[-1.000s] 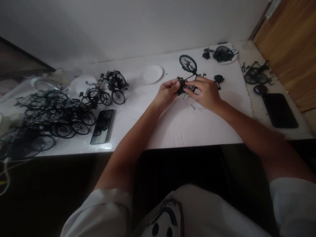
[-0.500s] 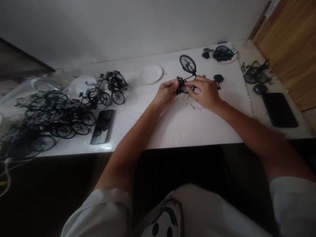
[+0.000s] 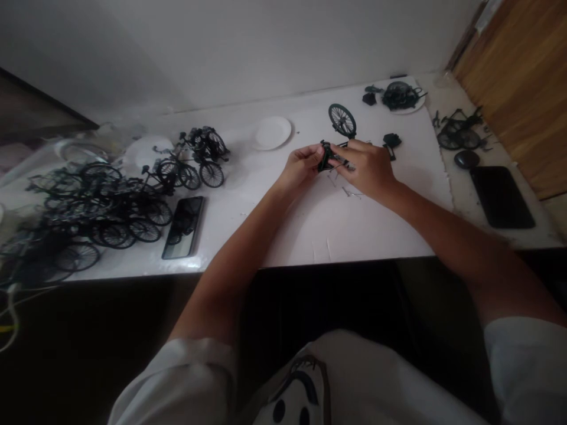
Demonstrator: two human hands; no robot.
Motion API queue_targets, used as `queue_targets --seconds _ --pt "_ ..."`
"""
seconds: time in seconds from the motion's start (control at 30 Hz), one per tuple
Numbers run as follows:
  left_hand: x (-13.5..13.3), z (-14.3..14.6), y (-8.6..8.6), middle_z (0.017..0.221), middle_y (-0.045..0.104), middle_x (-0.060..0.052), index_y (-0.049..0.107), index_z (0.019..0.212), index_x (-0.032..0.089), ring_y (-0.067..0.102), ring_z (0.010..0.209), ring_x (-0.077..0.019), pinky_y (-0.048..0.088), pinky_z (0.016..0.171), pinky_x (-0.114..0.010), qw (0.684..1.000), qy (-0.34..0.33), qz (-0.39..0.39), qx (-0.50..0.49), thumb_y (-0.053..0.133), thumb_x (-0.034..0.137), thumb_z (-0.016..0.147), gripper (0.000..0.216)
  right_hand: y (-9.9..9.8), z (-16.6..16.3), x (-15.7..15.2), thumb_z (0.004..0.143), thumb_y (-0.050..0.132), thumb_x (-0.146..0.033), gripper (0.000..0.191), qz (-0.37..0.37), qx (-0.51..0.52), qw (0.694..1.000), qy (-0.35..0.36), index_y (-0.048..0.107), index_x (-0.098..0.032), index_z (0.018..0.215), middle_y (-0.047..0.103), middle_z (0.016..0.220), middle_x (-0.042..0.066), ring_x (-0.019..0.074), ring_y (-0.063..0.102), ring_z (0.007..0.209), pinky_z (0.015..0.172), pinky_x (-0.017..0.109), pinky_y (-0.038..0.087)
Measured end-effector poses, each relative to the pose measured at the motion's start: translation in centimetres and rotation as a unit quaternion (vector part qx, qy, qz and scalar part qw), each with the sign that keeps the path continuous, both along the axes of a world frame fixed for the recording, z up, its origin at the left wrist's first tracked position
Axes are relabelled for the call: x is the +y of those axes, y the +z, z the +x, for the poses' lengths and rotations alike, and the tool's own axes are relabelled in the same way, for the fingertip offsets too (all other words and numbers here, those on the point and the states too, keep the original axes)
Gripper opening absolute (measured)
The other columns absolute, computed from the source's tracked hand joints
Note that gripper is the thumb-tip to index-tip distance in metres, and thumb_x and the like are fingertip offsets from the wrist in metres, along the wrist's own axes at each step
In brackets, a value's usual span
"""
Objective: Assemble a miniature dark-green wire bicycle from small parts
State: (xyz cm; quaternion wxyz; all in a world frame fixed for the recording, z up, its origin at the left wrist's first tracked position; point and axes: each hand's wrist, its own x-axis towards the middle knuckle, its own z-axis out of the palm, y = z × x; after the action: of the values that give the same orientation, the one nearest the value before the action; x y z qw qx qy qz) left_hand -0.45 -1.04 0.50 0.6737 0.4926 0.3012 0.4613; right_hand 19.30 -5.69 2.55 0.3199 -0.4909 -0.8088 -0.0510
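Between both hands is a dark model bicycle (image 3: 342,120), one spoked wheel of it sticking up beyond my fingers. My left hand (image 3: 302,168) pinches its near left end between thumb and fingers. My right hand (image 3: 365,165) is closed on the frame from the other side, its fingertips close to the left thumb. Much of the frame is hidden by the hands. Thin silvery metal pieces (image 3: 352,193) lie on the white board just below my hands. A dark pedal-like part (image 3: 392,141) rests right of my right hand.
Several assembled model bicycles (image 3: 106,203) crowd the left side, beside a phone (image 3: 183,227). A white plate (image 3: 272,133) lies behind my left hand. At the far right stand a plate heaped with dark parts (image 3: 401,97), another model bicycle (image 3: 460,130), a round black object (image 3: 466,159) and a black tablet-like slab (image 3: 502,196).
The model bicycle has tilted, its upright wheel shifting slightly right and down. My right fingers have moved a little closer over the frame; the left hand has barely moved.
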Motion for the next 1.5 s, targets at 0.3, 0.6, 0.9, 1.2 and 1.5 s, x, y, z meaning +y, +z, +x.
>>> queue_targets --seconds 0.3,0.6,0.9,1.2,1.5 --pt "-0.09 0.10 0.01 0.091 0.081 -0.004 0.080 0.089 0.021 0.079 0.101 -0.0181 0.060 0.094 -0.030 1.000 0.006 0.004 0.019 0.084 0.047 0.094 0.027 -0.26 0.02 0.22 0.104 0.062 -0.033 0.035 -0.010 0.023 0.999 0.022 0.081 -0.022 0.132 0.075 0.096 0.007 0.0225 0.066 0.085 0.072 0.033 0.046" --pt "-0.16 -0.12 0.16 0.090 0.081 -0.004 0.080 0.086 0.019 0.077 0.089 -0.0152 0.061 0.093 -0.028 0.999 0.008 0.026 0.022 0.087 0.037 0.092 0.020 -0.74 0.17 0.39 0.105 0.063 -0.031 0.032 -0.008 0.012 0.999 0.031 0.080 -0.023 0.131 0.075 0.095 0.006 0.0197 0.064 0.081 0.071 0.032 0.043" --pt "0.13 -0.25 -0.51 0.092 0.083 -0.005 0.082 0.090 0.020 0.080 0.093 -0.0176 0.062 0.096 -0.032 0.999 0.003 0.032 0.016 0.086 0.032 0.090 0.013 -0.69 0.28 0.31 0.105 0.064 -0.032 0.031 -0.012 -0.003 0.999 0.040 0.081 -0.025 0.130 0.077 0.094 0.005 0.0189 0.064 0.080 0.069 0.032 0.041" --pt "0.37 -0.23 -0.73 0.091 0.083 -0.005 0.083 0.092 0.018 0.079 0.088 -0.0154 0.061 0.095 -0.030 0.999 0.013 0.026 0.013 0.085 0.027 0.091 0.009 -0.66 0.21 0.27 0.104 0.063 -0.031 0.033 -0.023 0.001 0.999 0.037 0.081 -0.024 0.131 0.077 0.095 0.005 0.0198 0.065 0.081 0.070 0.033 0.043" --pt "0.25 -0.06 -0.28 0.100 0.083 -0.003 0.081 0.095 0.023 0.079 0.106 -0.0170 0.061 0.097 -0.029 1.000 0.012 0.019 0.005 0.089 0.044 0.090 0.024 0.20 0.38 0.32 0.101 0.066 -0.035 0.034 -0.005 0.043 0.999 0.026 0.082 -0.024 0.129 0.076 0.102 0.007 0.0241 0.066 0.089 0.077 0.035 0.048"
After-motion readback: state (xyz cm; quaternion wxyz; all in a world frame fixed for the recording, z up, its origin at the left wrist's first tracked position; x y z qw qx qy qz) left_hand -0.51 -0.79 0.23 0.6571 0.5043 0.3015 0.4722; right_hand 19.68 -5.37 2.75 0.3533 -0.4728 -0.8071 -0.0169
